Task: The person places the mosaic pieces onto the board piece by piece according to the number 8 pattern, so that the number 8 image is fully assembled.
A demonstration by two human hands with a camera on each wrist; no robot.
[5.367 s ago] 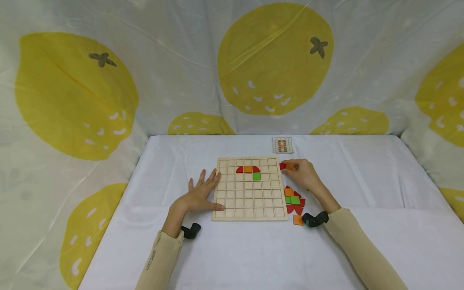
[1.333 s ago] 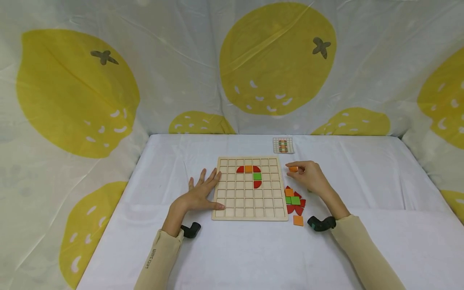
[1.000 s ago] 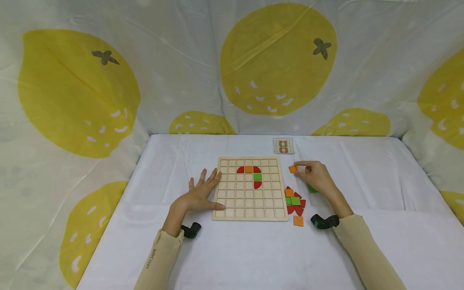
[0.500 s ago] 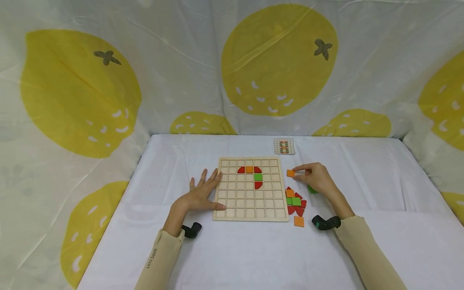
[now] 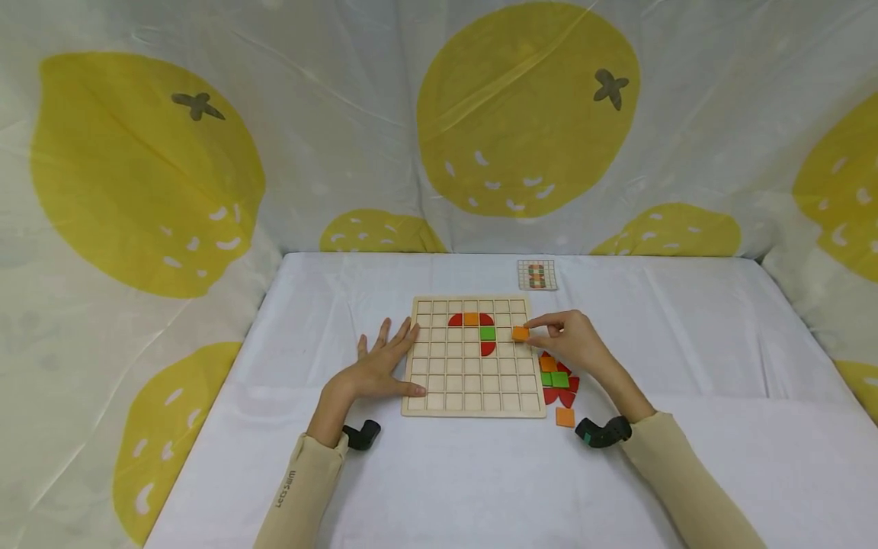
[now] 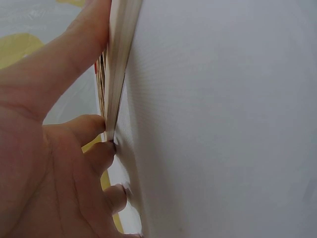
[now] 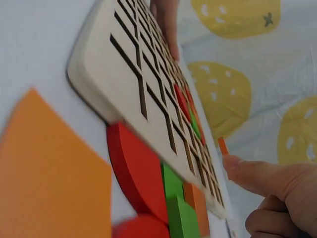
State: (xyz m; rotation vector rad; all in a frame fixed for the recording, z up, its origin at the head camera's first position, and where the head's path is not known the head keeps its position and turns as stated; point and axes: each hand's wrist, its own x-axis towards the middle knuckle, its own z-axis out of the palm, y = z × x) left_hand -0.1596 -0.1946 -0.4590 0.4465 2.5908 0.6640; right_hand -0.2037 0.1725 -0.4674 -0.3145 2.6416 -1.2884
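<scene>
In the head view, my right hand (image 5: 569, 340) pinches an orange square tile (image 5: 520, 334) between thumb and fingertips, over the right columns of the wooden grid board (image 5: 453, 386). From the right wrist, that tile (image 7: 223, 146) shows edge-on at the fingertip. My left hand (image 5: 373, 377) lies spread at the board's left edge, thumb and fingertips on the rim. Set in the grid are two red quarter-circles beside an orange square (image 5: 471, 319), with a green square (image 5: 488, 333) and a third red quarter-circle (image 5: 488, 348) below the right one.
Right of the board lies a pile of loose red, orange and green pieces (image 5: 560, 380), some overlapping. A single orange square (image 5: 565, 417) sits in front of it. Behind the board is a small printed pattern card (image 5: 537, 274) on the white cloth (image 5: 439, 480).
A red quarter-circle has gone from my right hand into the cell below the green square. The orange tile has since moved left, from beside the board to over it. My left hand stays put.
</scene>
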